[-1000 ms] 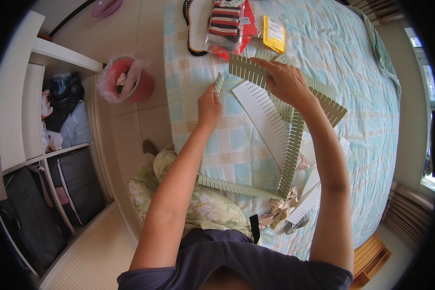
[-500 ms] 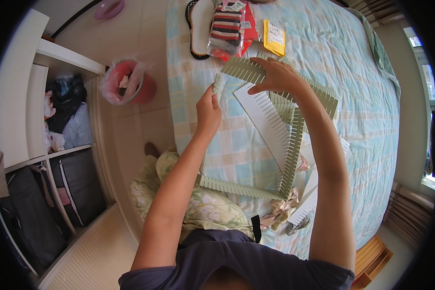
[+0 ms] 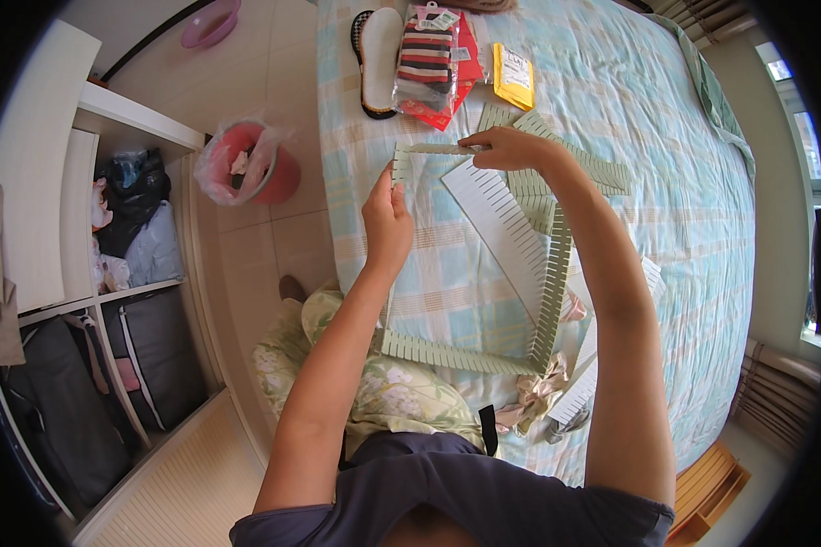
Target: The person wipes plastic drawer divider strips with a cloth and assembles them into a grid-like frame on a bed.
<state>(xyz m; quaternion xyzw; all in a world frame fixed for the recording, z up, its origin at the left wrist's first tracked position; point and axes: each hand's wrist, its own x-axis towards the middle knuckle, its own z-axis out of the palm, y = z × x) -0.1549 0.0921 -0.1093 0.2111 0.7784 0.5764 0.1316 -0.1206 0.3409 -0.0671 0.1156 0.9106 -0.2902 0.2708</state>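
Pale green slotted divider strips (image 3: 456,353) stand on edge on the bed, with corners at near right and far left. My left hand (image 3: 389,219) is closed around the strip at the far left corner. Beside it, my right hand (image 3: 511,150) pinches the far slotted strip (image 3: 433,149), which runs across to that corner. Whether the two strips are hooked together there, I cannot tell. Inside the outline lies a flat white slotted panel (image 3: 497,228). More green strips (image 3: 602,170) lie under and beyond my right forearm, which hides part of them.
On the far bed lie an insole (image 3: 380,64), packaged striped fabric (image 3: 426,59) over red packets, and a yellow packet (image 3: 514,77). Crumpled cloth (image 3: 538,397) sits near my body. Left on the floor stand a pink bin (image 3: 278,178) and open shelves (image 3: 109,296).
The far strip has turned from lying broadside to standing edge-on, and its left end has come to the corner at my left hand. My right hand has moved slightly nearer.
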